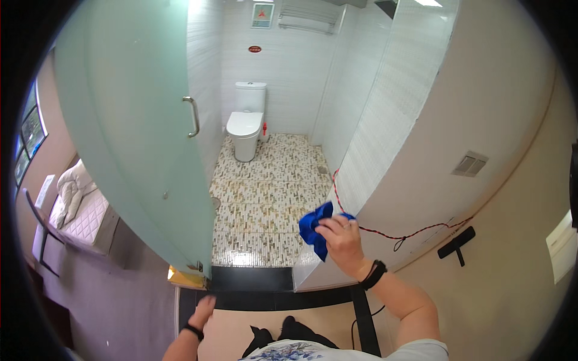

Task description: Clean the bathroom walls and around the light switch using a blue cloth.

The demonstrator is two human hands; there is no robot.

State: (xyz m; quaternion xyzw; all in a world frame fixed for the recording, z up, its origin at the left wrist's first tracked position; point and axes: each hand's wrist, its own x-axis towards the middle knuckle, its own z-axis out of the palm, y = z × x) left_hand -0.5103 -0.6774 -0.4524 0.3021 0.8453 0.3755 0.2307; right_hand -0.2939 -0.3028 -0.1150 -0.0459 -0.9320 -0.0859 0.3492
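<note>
A crumpled blue cloth hangs from the fingers of my right hand, which is raised in front of the white wall end at the bathroom doorway. Behind that hand a red-and-black twisted cord runs along the wall; I cannot tell whether the hand touches it. My left hand is low, near the bottom corner of the frosted glass door. It is partly blurred, and how its fingers are held is unclear. The door has a metal handle and stands open on the left.
A black threshold crosses the doorway before my feet. Beyond lies a mosaic-tiled floor with a white toilet at the back. A wall switch and a black T-shaped object are to the right. A bed stands left.
</note>
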